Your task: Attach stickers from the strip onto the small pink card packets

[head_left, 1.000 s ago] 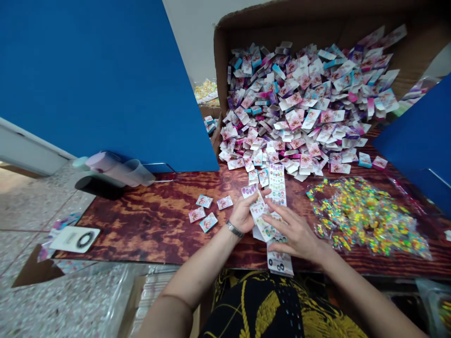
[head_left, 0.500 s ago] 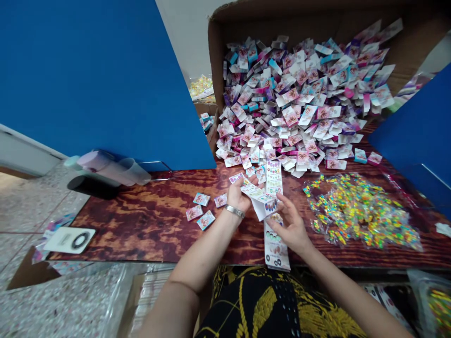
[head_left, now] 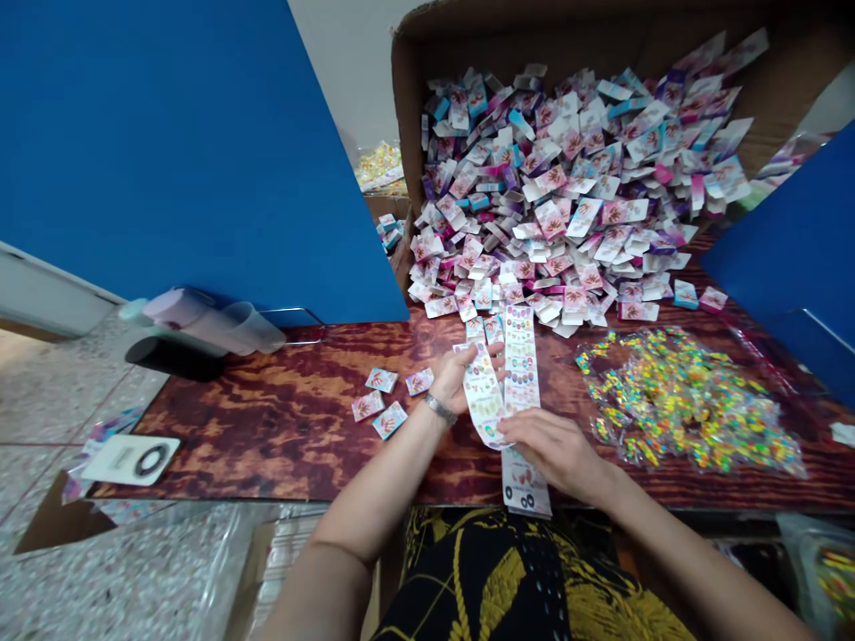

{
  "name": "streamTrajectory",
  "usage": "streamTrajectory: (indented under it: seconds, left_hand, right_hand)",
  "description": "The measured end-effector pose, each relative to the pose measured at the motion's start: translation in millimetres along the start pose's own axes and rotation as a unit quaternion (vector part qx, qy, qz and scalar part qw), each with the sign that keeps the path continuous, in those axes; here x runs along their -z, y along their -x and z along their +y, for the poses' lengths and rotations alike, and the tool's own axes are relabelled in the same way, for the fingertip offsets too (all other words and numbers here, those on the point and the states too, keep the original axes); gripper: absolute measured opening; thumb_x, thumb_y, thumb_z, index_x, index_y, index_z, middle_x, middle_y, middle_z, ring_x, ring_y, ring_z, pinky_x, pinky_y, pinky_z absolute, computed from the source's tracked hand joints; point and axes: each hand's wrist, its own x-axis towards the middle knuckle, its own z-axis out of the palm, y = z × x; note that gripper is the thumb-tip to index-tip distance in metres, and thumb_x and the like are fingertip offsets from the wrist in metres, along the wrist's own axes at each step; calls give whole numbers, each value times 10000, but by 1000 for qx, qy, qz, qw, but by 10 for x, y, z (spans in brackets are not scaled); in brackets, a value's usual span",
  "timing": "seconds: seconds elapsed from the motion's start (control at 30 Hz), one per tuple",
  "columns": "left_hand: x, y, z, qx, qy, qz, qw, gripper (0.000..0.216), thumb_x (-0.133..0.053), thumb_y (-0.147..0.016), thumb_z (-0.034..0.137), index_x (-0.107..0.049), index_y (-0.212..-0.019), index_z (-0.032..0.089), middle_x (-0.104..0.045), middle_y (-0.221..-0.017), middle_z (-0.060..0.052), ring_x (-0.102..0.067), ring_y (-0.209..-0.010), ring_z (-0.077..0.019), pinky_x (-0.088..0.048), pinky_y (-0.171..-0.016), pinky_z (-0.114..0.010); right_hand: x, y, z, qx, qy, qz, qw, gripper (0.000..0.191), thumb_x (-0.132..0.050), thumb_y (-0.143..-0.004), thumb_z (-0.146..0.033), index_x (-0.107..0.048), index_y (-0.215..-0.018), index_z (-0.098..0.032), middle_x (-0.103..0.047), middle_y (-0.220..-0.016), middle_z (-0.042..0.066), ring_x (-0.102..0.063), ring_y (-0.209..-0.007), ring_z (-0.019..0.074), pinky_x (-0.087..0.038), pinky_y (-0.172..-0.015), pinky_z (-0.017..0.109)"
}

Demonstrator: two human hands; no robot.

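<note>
A narrow printed paper strip (head_left: pixel 482 392) with rows of small coloured pictures is stretched between my two hands. My left hand (head_left: pixel 455 376) grips its upper end, thumb on top. The fingers of my right hand (head_left: pixel 549 443) pinch its lower end, which curves slightly. Beneath and to the right, a stack of similar strips (head_left: pixel 521 356) lies lengthwise on the table, partly covered by my right hand. Two small printed boxes (head_left: pixel 492 328) lie just beyond my left hand. Several more small boxes (head_left: pixel 389 418) sit left of my left forearm.
A large cardboard box (head_left: pixel 409 116) on its side spills many small open boxes (head_left: pixel 554 218) onto the table (head_left: pixel 280 427). Clear bags of colourful pieces (head_left: pixel 688 401) lie at right. Plastic cups (head_left: pixel 247 326), a white device (head_left: pixel 132 458) and blue panels (head_left: pixel 200 160) stand around.
The strip, folded and bent before, is now straightened out lengthwise. My right hand has moved down and closed on its lower end; my left hand has shifted slightly right.
</note>
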Motion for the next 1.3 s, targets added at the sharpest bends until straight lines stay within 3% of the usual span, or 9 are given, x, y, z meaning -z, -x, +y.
streamTrajectory:
  seconds: [0.17,0.27,0.43,0.6,0.7,0.8,0.93,1.13,1.3]
  left_hand:
    - [-83,169,-293,-73,-158,-32,984,266,-627,-801,346,-641,-899,100,-670,-777,-79,-597,-581,-138,-451,-589,-253]
    - [-120,271,-423,-73,-211,-65,973,388,-663,-738,472,-660,-855,102,-649,-731,-58,-570,-591,-130,-423,-584,-239]
    - [-107,340,-450,-56,-295,-110,948,293,-762,-653,304,-680,-873,128,-653,-857,-74,-579,-731,-160,-435,-714,-275]
    - [-106,267,-445,-131,-314,-54,939,114,-712,-695,233,-687,-762,145,-654,-756,-34,-557,-683,-139,-421,-673,-242]
    - [-106,233,-441,-170,-244,-3,955,176,-742,-620,143,-677,-783,129,-663,-739,-26,-565,-648,-122,-425,-658,-228]
    - [-74,252,-389,-104,-182,-47,977,314,-716,-581,66,-671,-886,126,-685,-812,-55,-595,-654,-127,-445,-667,-236]
    - [-35,294,-319,-43,-151,-91,983,303,-684,-643,94,-654,-942,134,-681,-894,-75,-621,-722,-139,-475,-706,-253]
    - [-65,262,-437,-68,-281,-33,957,257,-675,-756,303,-642,-945,131,-669,-933,-76,-641,-805,-161,-499,-769,-274]
    - [-10,183,-577,-125,-399,-32,908,307,-624,-791,400,-586,-951,141,-661,-837,-44,-630,-736,-152,-506,-701,-272]
  right_hand:
    - [259,-152,22,-161,66,101,980,145,-485,-910,-240,-601,-995,-222,-672,-834,24,-637,-732,158,-512,-679,279]
    - [311,-251,162,-225,89,99,965,194,-466,-921,-331,-623,-938,-218,-673,-781,12,-636,-679,156,-493,-638,260]
    - [268,-305,320,-254,105,112,955,200,-474,-919,-340,-628,-931,-212,-682,-788,9,-639,-677,155,-480,-614,250]
    - [226,-187,251,-164,133,161,964,176,-524,-892,-224,-623,-1038,-223,-666,-948,50,-624,-857,186,-509,-770,324]
    - [144,-58,186,-53,175,80,980,285,-543,-868,-161,-611,-1128,-256,-663,-1047,51,-585,-1003,220,-489,-880,397]
    - [43,50,194,-9,215,2,976,348,-528,-879,-157,-565,-1217,-229,-639,-1136,74,-547,-1084,248,-469,-925,446]
    - [-6,102,253,-14,185,-10,983,320,-472,-901,-118,-571,-1191,-213,-647,-1098,72,-556,-1047,223,-481,-908,416]
    - [-11,46,274,-256,41,100,961,187,-519,-895,-249,-576,-1065,-196,-582,-954,63,-578,-882,171,-499,-757,299]
    - [95,145,631,-314,3,45,948,223,-480,-906,-341,-555,-1078,-220,-612,-928,33,-586,-816,168,-467,-701,273]
